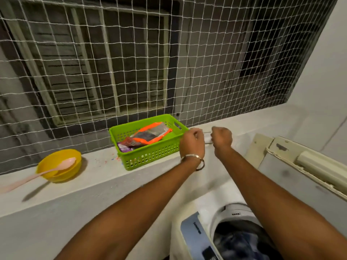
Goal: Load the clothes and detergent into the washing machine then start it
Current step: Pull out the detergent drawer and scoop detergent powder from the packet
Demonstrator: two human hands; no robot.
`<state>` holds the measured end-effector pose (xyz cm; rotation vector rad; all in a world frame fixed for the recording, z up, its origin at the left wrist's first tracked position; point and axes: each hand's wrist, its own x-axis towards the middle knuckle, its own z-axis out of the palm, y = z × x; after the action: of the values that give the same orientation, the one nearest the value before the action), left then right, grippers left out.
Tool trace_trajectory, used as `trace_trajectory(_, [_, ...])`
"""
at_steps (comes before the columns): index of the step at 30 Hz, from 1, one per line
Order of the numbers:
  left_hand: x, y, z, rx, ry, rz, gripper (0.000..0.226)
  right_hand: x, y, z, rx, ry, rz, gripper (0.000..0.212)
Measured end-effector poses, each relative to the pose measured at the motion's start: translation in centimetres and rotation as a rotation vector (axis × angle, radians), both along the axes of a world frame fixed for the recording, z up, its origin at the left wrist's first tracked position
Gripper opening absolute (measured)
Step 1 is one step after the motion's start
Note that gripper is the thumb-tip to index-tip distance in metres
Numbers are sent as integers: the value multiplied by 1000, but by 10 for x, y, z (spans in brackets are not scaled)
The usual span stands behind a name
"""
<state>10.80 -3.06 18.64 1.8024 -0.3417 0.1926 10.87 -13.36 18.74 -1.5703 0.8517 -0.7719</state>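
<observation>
Right of the basket, our left hand and right hand pinch a small pale sachet. Clothes lie in the washer, below the basket. We judge: tear steadily, keeping it level.

A bright green perforated basket is seen, with an orange-edged packet and a purple packet inside. A yellow bowl is paired with a pale pink spoon. Dark blue clothes are shown in the white washing machine. White square netting is patterned across the dark opening.
</observation>
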Motion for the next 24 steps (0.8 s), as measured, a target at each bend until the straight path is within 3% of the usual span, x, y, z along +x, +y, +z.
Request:
trace_trajectory(5, [17,44,49,73,-259,76,26,6,52,34,-256,-38,183,24])
trace_trajectory(9, [48,93,83,321,-403,146,26,11,91,53,-548,-16,466,27])
trace_trajectory(12, [79,129,92,589,-340,87,28,16,120,61,-804,117,659,23])
trace_trajectory(17, [99,179,86,882,-239,-105,31,33,163,54,-1074,288,757,14])
trace_trajectory(20, [107,197,74,957,-212,-170,37,46,175,47,-1168,435,755,19])
trace_trajectory(24, [113,207,59,977,-151,-221,45,62,178,45,-1121,597,835,22])
